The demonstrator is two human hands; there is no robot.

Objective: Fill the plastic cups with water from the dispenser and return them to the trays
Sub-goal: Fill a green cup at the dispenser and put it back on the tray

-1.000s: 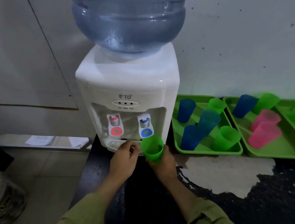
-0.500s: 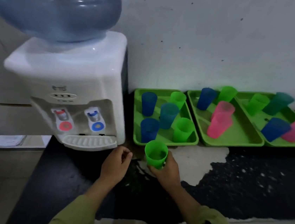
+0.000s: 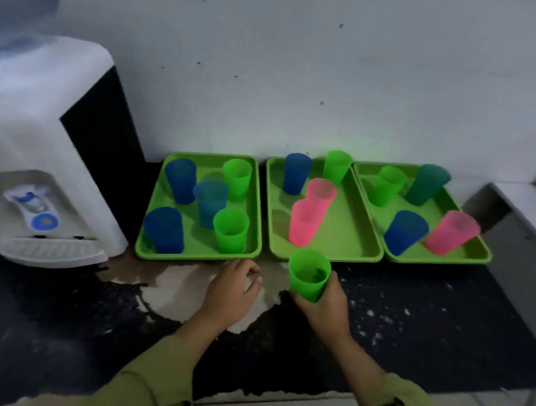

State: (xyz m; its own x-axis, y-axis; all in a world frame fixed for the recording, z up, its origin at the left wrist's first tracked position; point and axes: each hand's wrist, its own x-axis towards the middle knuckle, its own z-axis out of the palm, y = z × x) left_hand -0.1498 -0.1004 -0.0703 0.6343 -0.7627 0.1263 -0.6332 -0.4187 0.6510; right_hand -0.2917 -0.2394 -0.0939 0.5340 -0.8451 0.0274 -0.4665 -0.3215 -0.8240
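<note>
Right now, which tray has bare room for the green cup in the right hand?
In the middle tray, the right half, between the pink cups and the rim, is bare. The left tray, with five cups, is crowded.

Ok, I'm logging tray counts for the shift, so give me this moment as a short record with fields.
held: green cup, gripped by right hand, just before the near rim of the middle tray
left hand: holds nothing, fingers loosely curled
left tray: five cups
middle tray: four cups
right tray: four cups
dispenser: far left
</note>
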